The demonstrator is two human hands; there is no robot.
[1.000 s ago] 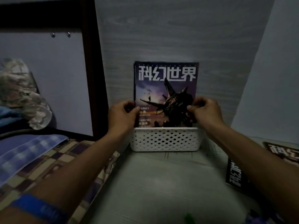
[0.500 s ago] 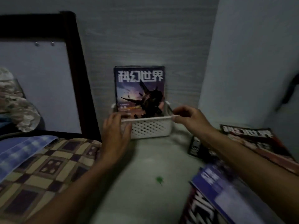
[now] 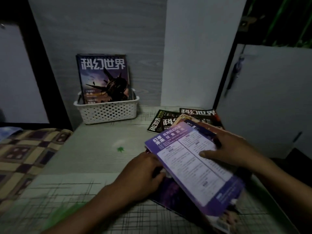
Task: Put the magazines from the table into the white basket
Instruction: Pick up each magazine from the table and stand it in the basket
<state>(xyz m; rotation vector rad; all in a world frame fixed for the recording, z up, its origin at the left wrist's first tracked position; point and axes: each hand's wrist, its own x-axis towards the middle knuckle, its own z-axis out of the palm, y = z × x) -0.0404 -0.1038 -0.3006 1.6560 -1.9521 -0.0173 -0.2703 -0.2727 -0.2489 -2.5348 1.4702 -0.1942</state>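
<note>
We grip the purple-backed printed magazine (image 3: 190,159), left hand (image 3: 143,173) pinching its edge, right hand (image 3: 231,149) clamped on top, white perforated plastic basket (image 3: 108,112) well apart.

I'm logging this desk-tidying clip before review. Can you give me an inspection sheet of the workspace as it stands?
Surface: pale table, one green mark.
Job's things: white basket at the wall, one magazine upright in it; purple-backed magazine being lifted; a pile of magazines lies behind.
Clutter: nothing seen.
Grippers: left hand grips the purple-backed magazine's left edge; right hand holds it, thumb on top.
Cables: nothing seen.
Surroundings: checked bedding to the left, grey wall behind.
</note>
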